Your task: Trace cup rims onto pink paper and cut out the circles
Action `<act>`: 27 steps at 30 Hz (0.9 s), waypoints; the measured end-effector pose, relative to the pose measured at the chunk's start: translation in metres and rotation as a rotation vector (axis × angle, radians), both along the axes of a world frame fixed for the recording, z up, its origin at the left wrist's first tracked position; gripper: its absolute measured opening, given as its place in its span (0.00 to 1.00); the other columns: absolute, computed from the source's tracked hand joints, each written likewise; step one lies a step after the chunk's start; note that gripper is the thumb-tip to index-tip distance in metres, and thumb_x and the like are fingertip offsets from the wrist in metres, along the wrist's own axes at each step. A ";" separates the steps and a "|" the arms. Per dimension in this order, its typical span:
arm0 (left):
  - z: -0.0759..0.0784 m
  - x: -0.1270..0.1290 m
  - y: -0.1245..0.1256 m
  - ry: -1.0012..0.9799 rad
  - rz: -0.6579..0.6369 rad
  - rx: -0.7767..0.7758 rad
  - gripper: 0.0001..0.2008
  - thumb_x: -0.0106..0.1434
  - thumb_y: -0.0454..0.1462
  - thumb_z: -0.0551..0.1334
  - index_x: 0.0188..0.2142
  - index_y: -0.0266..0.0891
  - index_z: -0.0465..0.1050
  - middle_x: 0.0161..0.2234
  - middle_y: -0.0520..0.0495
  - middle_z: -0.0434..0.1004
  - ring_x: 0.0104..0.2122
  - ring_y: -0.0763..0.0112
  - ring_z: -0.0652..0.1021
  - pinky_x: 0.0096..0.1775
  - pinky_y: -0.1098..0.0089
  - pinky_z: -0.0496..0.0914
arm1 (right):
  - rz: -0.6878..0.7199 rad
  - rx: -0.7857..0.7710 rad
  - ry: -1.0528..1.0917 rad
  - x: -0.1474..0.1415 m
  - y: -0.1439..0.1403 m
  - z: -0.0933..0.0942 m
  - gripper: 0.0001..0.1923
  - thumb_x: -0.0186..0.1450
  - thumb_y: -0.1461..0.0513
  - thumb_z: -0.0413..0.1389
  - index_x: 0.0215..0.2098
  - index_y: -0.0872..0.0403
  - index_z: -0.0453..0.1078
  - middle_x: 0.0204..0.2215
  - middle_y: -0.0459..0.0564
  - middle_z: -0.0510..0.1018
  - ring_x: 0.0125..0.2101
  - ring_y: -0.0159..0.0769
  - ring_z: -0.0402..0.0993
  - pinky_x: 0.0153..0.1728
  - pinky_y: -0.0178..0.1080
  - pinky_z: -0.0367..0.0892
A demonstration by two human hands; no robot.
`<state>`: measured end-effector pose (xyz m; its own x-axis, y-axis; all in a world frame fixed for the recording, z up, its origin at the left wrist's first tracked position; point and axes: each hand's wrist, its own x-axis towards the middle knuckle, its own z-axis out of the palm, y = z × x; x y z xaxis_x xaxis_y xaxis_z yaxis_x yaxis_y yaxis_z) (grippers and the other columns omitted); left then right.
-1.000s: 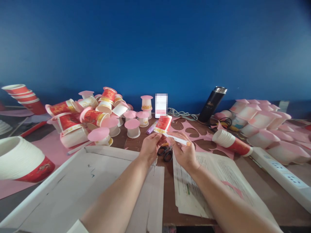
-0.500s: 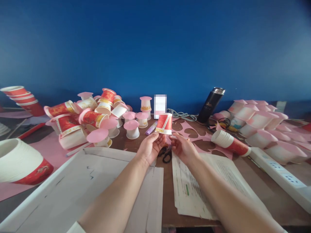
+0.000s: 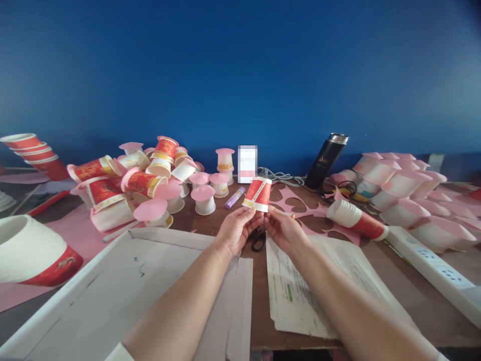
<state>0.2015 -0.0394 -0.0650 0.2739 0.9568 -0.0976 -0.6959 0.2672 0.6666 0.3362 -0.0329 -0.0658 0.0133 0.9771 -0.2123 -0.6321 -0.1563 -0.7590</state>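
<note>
Left hand [image 3: 237,229]: fingers closed on the lower edge of a red paper cup [image 3: 257,194], pinching it from the left.
Right hand [image 3: 282,228]: fingers closed on the same lower edge from the right; whether it also holds anything else cannot be told.

Red paper cup: raised just above the black scissors [image 3: 257,239], which lie on the wooden table [image 3: 398,271] directly beneath the hands. Upturned, wide white-banded rim toward the hands, narrow base up and away; long axis near upright, tilted slightly to the right. Judged very light, thin-walled, easily crushed or creased; best taken at the rolled rim, where the paper is stiffest, with a gentle pinch.

Around the scissors:
- Purple glue stick [image 3: 234,197], beyond, slightly left.
- Pink paper with heart-shaped cut-outs [image 3: 300,205], beyond, right.
- Printed sheets [image 3: 319,281], near right.
- White cardboard [image 3: 124,291], near left.
- Heap of pink-topped cups [image 3: 150,180], far left.
- Black flask [image 3: 326,160], far right, at the blue wall [image 3: 240,75].
- Lying cup stack [image 3: 356,220] and white power strip [image 3: 436,265], right.
</note>
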 end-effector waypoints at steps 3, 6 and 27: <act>0.000 -0.001 0.003 0.030 0.060 -0.014 0.04 0.56 0.31 0.66 0.32 0.31 0.75 0.32 0.44 0.78 0.33 0.74 0.78 0.39 0.75 0.73 | -0.199 0.071 -0.303 -0.001 -0.003 -0.001 0.10 0.57 0.62 0.61 0.36 0.55 0.67 0.24 0.44 0.75 0.22 0.27 0.70 0.21 0.29 0.71; 0.000 -0.001 0.004 0.070 0.112 -0.035 0.04 0.56 0.31 0.66 0.32 0.31 0.75 0.31 0.44 0.78 0.32 0.75 0.77 0.39 0.74 0.72 | -0.411 0.355 -0.717 -0.001 -0.013 0.004 0.15 0.63 0.54 0.54 0.44 0.53 0.67 0.26 0.45 0.75 0.22 0.29 0.69 0.21 0.32 0.69; -0.001 0.001 0.004 0.087 0.160 0.028 0.06 0.51 0.33 0.69 0.28 0.31 0.76 0.29 0.47 0.75 0.30 0.75 0.75 0.43 0.70 0.70 | -0.378 0.935 -1.372 -0.004 -0.027 0.010 0.10 0.67 0.60 0.50 0.43 0.50 0.73 0.39 0.51 0.80 0.41 0.41 0.74 0.44 0.45 0.67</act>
